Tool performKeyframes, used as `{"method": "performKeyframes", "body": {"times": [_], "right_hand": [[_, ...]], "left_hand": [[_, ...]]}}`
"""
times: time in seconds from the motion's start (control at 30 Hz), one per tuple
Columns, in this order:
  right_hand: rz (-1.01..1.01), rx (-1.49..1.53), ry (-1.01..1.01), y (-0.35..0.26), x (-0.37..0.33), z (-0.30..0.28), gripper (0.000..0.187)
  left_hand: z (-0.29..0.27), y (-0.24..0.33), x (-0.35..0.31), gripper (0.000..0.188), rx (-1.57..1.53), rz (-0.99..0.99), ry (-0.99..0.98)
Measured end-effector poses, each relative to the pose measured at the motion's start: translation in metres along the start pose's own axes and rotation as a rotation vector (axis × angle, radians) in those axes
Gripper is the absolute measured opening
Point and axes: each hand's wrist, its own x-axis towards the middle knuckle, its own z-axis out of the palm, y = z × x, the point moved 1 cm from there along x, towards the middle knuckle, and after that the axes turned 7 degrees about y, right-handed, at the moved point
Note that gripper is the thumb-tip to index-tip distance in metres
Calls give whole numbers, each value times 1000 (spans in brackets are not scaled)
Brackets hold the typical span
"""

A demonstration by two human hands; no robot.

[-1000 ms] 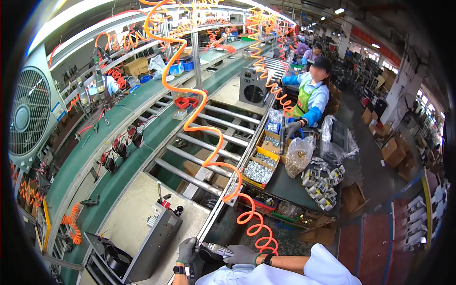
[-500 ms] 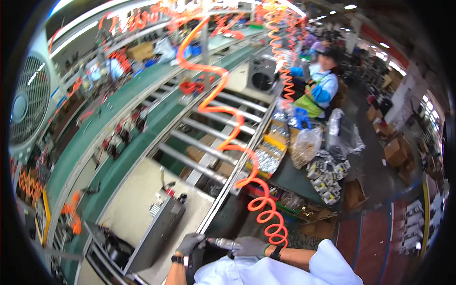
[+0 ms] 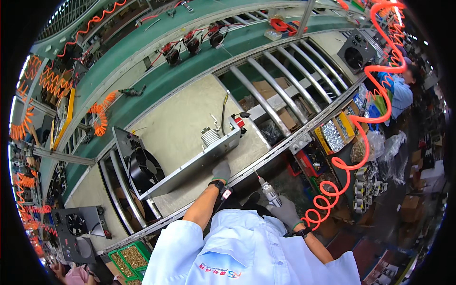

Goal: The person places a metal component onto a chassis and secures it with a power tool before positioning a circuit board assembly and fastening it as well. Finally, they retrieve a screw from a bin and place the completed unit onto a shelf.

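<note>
In my right hand (image 3: 286,212), gloved in grey, is a power screwdriver (image 3: 269,192), its thin bit pointing up toward the bench edge. A coiled orange air hose (image 3: 327,194) runs close by that wrist. My left hand (image 3: 221,171), also in a grey glove, is at the near face of a grey metal housing (image 3: 190,170) on the bench; its fingers do not show clearly. The housing has a black fan (image 3: 144,167) at its left end. A ribbed metal part (image 3: 210,137) and a bent black tube (image 3: 224,111) rise behind its long panel.
Metal rollers (image 3: 270,97) lie right of the pale bench plate (image 3: 183,114). A green conveyor belt (image 3: 152,92) behind carries several red-and-black parts (image 3: 192,43). Yellow-edged bins of small metal parts (image 3: 332,135) stand right. A co-worker (image 3: 401,90) is at far right.
My view has swung toward the bench. The hands, earlier close together at the screwdriver, are now apart: the left is by the housing, the right keeps the screwdriver.
</note>
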Motion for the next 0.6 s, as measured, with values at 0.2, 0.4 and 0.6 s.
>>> {"method": "performKeyframes", "body": {"times": [0.2, 0.4, 0.6], "right_hand": [[-58, 28, -18, -40, 13, 16, 45], [-152, 31, -119, -76, 44, 50, 44], [-139, 33, -194, -87, 74, 87, 44]], "left_hand": [[-1, -10, 2, 25, 21, -42, -145], [-84, -6, -38, 18, -362, 114, -88], [-224, 23, -54, 21, -630, 53, -178]]}}
